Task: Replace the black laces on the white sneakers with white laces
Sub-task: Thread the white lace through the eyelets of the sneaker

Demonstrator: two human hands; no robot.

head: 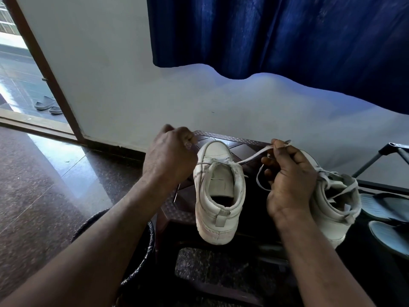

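On the dark bench (234, 141), our white sneaker (218, 196) stands heel toward us. Our right hand (287, 180) pinches the white lace (254, 156), taut from its eyelets; our left hand (170, 151) curls its fingers round the other end. A second sneaker (332, 209) lies beside the right hand.

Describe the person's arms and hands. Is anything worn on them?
The left hand and right hand are bare: no gloves, and no rings on the fingers in view. The left forearm and right forearm are uncovered to the frame's edge, with no sleeve, watch or bracelet showing.
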